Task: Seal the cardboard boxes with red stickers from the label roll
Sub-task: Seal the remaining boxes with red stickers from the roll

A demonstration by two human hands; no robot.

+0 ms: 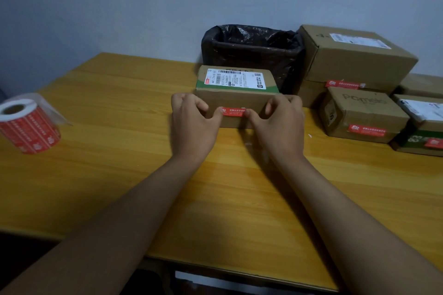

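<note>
Head cam has both forearms reaching straight out over the wooden table (119,175), and the left hand (191,117) and right hand (280,120) sit equally close, fingers curled, each thumb pressing one end of the red sticker (233,111). Sticker runs left-right across the near face of the cardboard box (237,100), dead ahead. Label roll (26,124) sits well off left, already-stickered boxes (364,112) far right.

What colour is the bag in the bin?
Black and shiny; the bin bag shows in the head view, behind the box.
</note>
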